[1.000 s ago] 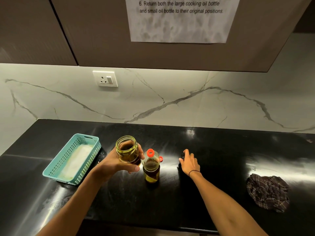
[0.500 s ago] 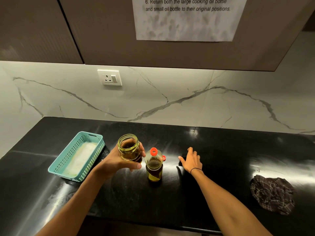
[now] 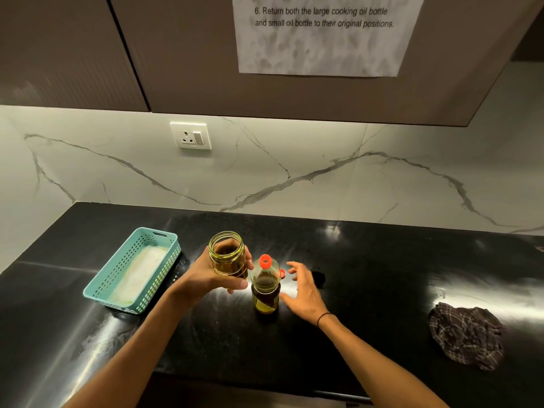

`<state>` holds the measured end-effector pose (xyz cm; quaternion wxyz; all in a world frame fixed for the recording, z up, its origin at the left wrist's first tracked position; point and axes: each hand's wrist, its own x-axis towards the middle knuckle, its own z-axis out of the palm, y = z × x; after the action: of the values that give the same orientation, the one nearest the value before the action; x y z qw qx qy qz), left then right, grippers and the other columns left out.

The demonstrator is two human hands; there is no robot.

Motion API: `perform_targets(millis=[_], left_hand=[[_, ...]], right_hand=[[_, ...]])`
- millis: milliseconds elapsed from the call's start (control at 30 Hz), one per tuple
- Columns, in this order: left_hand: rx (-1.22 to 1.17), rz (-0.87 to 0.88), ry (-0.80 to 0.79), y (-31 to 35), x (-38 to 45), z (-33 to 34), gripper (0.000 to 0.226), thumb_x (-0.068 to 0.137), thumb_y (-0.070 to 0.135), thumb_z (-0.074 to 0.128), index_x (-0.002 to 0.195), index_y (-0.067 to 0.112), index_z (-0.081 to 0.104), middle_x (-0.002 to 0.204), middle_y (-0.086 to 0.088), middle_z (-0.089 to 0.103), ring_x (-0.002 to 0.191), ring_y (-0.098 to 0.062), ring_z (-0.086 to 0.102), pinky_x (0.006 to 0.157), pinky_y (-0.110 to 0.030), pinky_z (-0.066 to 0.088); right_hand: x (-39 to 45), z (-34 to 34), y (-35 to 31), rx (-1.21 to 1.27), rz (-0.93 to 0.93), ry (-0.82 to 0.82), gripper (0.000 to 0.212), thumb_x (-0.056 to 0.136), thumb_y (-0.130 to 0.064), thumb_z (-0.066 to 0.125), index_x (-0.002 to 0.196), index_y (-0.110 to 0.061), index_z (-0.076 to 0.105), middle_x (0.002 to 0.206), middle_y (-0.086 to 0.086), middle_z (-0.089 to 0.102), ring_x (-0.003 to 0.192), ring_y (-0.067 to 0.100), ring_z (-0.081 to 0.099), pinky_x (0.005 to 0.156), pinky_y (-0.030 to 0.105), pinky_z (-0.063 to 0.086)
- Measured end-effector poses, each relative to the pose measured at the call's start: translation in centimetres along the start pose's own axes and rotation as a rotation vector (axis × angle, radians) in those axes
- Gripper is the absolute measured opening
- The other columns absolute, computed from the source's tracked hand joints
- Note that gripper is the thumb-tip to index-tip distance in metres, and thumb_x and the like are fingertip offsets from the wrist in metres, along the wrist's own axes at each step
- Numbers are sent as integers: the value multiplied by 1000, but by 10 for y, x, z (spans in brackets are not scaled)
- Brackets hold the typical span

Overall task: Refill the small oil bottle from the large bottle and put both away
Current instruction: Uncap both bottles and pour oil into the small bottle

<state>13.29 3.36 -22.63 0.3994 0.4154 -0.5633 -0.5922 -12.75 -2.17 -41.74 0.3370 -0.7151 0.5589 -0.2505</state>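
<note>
I see the left hand wrapped around a lidless glass jar, fingers behind it and thumb across the front, holding it upright just above the black countertop. The jar holds yellow oil in its lower part.

Just right of the jar, a plastic oil bottle stands upright on the countertop. Its orange neck ring is exposed and its flip cap hangs to the right side. Oil fills roughly the lower half.

The right hand is beside the bottle on its right, fingers spread and relaxed, gripping nothing. I cannot tell whether it touches the bottle.

A teal perforated basket sits to the left of the jar, with a pale liner inside. A dark checked cloth lies crumpled well apart at the right. A printed instruction sheet hangs on the cabinet above.
</note>
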Motion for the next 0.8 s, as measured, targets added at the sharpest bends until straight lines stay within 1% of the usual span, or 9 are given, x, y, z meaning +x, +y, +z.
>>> perform_targets(millis=[67,100,200,267,367,467,567,700,800], left_hand=[[3,4,3,-3,1,0,55,66,12,93,113,10,64,109,-20,71,91,-30,71,58,-33,57],[1,8,2,-4,2,0,55,67,10,92,113,9,64,109,-21,71,91,-30,71,58,-33,57],[-2,14,1,-5,2,1,53,69,3,90,114,6,63,108,-21,71,90,-31,70,58,-33,57],[-3,12,6,-5,0,2,54,67,6,91,114,6,64,107,-19,72,90,-31,71,58,-32,57],[-10,20,6,-2,-3,3,53,66,12,92,112,13,67,107,-18,73,90,-30,72,58,-33,58],[0,35,21,-1,-6,3,48,66,14,93,108,20,71,107,-17,73,90,-32,72,58,-34,58],[3,53,30,3,-9,4,46,66,15,93,106,24,73,106,-15,74,92,-33,72,58,-34,58],[10,73,42,6,-14,2,44,66,16,92,104,29,74,105,-13,75,91,-34,71,59,-33,59],[19,76,57,5,-17,-1,44,66,18,92,104,31,74,104,-12,75,91,-32,72,59,-34,59]], right_hand=[[-6,11,-14,86,-21,-62,97,73,-46,86,149,-37,26,139,-15,35,128,5,40,107,29,39],[-7,18,-19,120,-28,-66,100,71,-51,87,149,-39,25,142,-15,35,130,6,39,108,29,38],[-6,37,-32,205,22,-38,102,65,-59,88,146,-41,27,143,-11,39,131,9,41,109,32,42],[-1,47,-38,279,92,3,100,62,-64,88,142,-40,34,140,-8,45,129,11,48,109,35,48],[12,61,-31,314,183,75,87,56,-75,86,127,-44,46,128,-11,57,121,13,58,104,43,54],[28,79,-10,300,230,92,91,48,-85,83,123,-43,52,120,-15,64,114,13,64,100,46,57],[33,87,-5,313,239,109,93,48,-84,83,125,-41,54,120,-14,64,113,14,65,100,45,58],[18,71,-35,369,232,159,82,54,-65,89,122,-31,60,117,-9,67,110,15,67,99,41,59],[5,58,-52,405,223,204,77,54,-60,88,118,-26,63,112,-7,70,105,15,69,97,41,60]])
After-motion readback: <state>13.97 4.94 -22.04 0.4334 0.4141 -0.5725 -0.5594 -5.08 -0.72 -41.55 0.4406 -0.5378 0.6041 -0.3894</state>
